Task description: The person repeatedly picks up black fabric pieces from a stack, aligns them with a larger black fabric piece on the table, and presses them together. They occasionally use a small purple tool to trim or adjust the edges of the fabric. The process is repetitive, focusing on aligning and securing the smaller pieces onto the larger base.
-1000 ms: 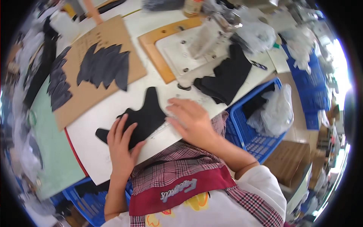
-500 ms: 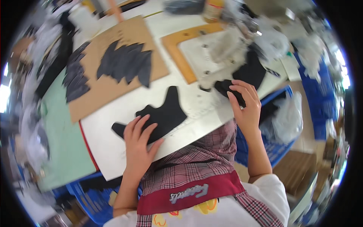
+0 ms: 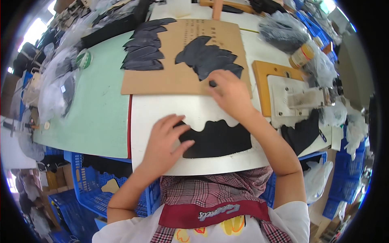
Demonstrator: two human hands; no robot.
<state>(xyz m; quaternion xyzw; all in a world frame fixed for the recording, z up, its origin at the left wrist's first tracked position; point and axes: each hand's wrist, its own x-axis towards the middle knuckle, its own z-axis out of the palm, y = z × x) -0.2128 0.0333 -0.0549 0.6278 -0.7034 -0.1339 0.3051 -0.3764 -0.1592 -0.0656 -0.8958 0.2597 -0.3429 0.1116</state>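
On the white tabletop in front of me lies a flat black fabric piece (image 3: 219, 141) with a wavy upper edge. My left hand (image 3: 164, 143) is over its left end, fingers apart, fingertips at the cloth. My right hand (image 3: 231, 95) is farther forward, its forearm crossing above the fabric's right side. Between thumb and fingers it pinches a small black thing (image 3: 212, 83) whose kind I cannot make out. Just beyond that hand, dark grey leaf-shaped pieces (image 3: 208, 56) overlap on a cardboard sheet (image 3: 162, 83). More such pieces (image 3: 144, 46) form a row along its left side.
To the right stands a sewing machine (image 3: 300, 101) in a wooden frame (image 3: 262, 87), with black cloth (image 3: 302, 131) near it. A yellowish jar (image 3: 302, 56) stands behind. A green board (image 3: 97, 109) adjoins on the left, bearing a tape roll (image 3: 84, 59). Blue baskets (image 3: 87, 190) sit below.
My right hand has left the black cloth by the machine and moved left to the cardboard's near edge. My left hand stays by the fabric piece. The whole view has turned and shifted.
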